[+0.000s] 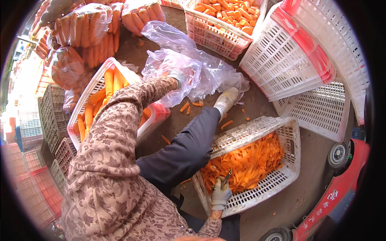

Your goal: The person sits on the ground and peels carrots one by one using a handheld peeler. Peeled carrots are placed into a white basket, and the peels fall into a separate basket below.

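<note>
My left hand (178, 73), gloved, reaches into a clear plastic bag (193, 64) that lies on the ground; the film covers the fingers, so their grip is hidden. Lower right, my right hand (221, 192), in a pale glove, is closed around a small dark-bladed tool, a knife or peeler (228, 176). It rests at the near edge of a white plastic crate (241, 137), over a heap of orange carrot peelings (250, 159). Left of the bag stands a white and red crate (152, 120) with whole peeled carrots (109, 82), partly behind my left sleeve.
Bagged carrots (81, 27) are piled at the upper left. A crate of cut carrot pieces (232, 15) stands at the top. Stacked white crates (286, 54) lean at the right, above a red cart (331, 192) with wheels. My shoe (227, 98) touches the plastic film; carrot scraps lie nearby.
</note>
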{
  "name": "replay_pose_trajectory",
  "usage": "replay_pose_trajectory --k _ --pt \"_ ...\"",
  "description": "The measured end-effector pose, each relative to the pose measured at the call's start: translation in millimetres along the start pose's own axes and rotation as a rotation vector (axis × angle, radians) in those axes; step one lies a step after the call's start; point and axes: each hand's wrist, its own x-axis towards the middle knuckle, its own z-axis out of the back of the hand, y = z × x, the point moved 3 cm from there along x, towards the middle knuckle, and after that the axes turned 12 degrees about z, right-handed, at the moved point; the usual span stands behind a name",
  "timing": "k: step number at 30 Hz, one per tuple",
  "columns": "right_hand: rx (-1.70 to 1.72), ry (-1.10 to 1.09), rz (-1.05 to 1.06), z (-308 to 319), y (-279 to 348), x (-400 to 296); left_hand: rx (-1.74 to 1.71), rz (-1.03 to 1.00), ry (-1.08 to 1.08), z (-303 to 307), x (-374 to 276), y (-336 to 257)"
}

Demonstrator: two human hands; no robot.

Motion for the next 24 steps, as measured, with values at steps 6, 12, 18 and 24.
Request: replay_pose_trajectory --k 6,12,18,24 --pt "-0.118 -0.024 0.152 9.5 31.6 -3.9 0.042 0.013 0.117 10.9 -33.4 22.4" --pt "-0.366 -0.113 0.378 16.8 41.5 -6.6 0.118 0.010 0.244 72.8 -28.3 29.9" --pt "-0.360 -0.040 0.327 25.0 47.0 -10.8 0.178 0.170 0.383 159.4 -75.4 79.9" --pt "-0.245 -0.255 0.309 30.7 32.6 -14.3 -0.769 0.057 0.378 239.8 -173.7 133.0"
